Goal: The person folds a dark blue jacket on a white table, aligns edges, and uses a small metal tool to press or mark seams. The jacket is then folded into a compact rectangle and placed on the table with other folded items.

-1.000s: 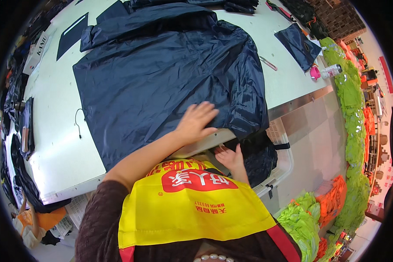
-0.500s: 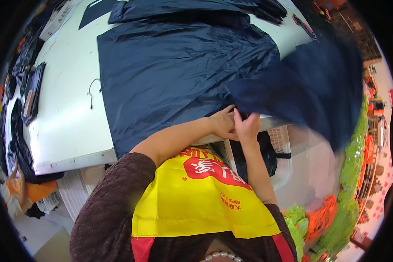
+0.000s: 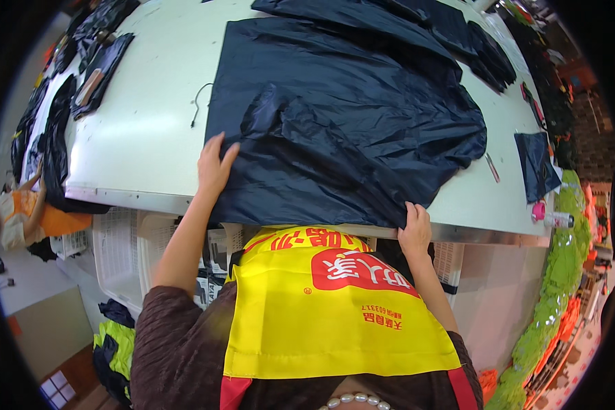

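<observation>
A dark navy garment (image 3: 362, 89) of thin, shiny, wrinkled cloth lies over the table's near part, its front edge reaching the table edge. A bunched, sleeve-like fold crosses its middle. My left hand (image 3: 215, 162) rests on the garment's left side, thumb and fingers apart. At the near right corner, my right hand (image 3: 415, 229) has its fingers together on the cloth's edge; the thumb is mostly hidden.
More dark garments lie at the far side of the white table (image 3: 143, 137). Around the cloth are a black cord (image 3: 197, 106), a small pen-like tool (image 3: 492, 167) and a clear bottle (image 3: 557, 219). White baskets (image 3: 119, 256) stand below. Another person's arm (image 3: 35, 212) shows at left.
My hands have moved from close together at the front edge to wide apart. The cloth that was swinging out at the right now lies on the table. The view has shifted.
</observation>
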The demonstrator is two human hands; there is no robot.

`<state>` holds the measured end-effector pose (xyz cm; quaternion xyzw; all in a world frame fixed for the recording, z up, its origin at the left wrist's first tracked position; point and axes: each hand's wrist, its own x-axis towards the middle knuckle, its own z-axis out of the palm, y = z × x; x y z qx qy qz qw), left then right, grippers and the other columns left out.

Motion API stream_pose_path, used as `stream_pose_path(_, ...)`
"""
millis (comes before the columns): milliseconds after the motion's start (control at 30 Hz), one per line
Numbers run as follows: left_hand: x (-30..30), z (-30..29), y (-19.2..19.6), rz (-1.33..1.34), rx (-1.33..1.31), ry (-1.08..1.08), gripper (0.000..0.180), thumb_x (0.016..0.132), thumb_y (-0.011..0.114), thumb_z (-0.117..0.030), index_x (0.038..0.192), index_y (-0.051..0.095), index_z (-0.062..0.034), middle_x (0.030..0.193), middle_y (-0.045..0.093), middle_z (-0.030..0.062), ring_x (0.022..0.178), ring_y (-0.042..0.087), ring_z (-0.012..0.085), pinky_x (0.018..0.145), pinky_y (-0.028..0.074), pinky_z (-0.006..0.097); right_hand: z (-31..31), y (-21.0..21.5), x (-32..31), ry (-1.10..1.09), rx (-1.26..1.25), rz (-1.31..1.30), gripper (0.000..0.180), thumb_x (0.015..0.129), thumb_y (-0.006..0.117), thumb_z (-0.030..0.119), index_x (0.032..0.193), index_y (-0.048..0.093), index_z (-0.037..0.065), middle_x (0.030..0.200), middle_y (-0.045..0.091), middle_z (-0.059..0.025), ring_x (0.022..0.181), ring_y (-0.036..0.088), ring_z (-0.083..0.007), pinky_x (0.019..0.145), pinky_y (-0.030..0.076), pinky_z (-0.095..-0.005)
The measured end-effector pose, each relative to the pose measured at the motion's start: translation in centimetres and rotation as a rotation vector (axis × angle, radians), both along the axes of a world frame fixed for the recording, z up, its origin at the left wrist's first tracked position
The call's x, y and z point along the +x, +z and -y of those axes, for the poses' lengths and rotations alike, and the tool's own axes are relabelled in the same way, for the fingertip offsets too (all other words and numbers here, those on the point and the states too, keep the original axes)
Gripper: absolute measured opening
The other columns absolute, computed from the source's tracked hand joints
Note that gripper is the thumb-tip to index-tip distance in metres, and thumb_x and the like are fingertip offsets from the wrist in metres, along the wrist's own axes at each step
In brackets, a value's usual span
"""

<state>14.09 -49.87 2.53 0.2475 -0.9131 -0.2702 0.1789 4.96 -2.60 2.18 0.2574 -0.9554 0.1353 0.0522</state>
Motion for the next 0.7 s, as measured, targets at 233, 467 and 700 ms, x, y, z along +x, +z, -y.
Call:
stream_pose_path(233,-8.6,-0.4,9.5,-0.205,0.798,-0.055,0.018,0.084,0.067,-0.028,0.088,0.067,-0.0101,0.071,0.054,-0.0041,0.058,0.045,0.0030,0.048,0.034,0.019,-0.7,1.3,-0.3,0.023,-0.058,0.023,0.064,0.060,0.066,-0.006,0.121,0.051,0.005,0.117,0.049,-0.0136,0.107,0.050,-0.0340,0.090,0.043,-0.0380)
stream_pose_path(467,7.3,1.4,8.4,0.114,0.400,-0.021,0.024,0.084,0.054,-0.002,0.105,0.063,0.0042,0.095,0.066,0.0070,0.093,0.058,0.0148,0.087,0.044,0.028,-1.4,1.8,-0.9,0.211,0.125,0.051,0.076,0.059,0.067,-0.002,0.131,0.044,0.007,0.134,0.042,-0.0130,0.126,0.036,-0.0325,0.099,0.030,-0.0514)
stream_pose_path(700,13.3,3.6,1.6,0.136,0.645,0.014,0.040,0.091,0.043,-0.025,0.113,0.058,0.0043,0.114,0.061,0.0107,0.105,0.054,0.0194,0.093,0.041,0.031,-3.2,7.0,-8.9,0.043,-0.268,0.452,0.041,0.080,0.065,0.032,0.109,0.062,0.004,0.108,0.062,-0.0165,0.107,0.054,-0.0346,0.096,0.040,-0.0392)
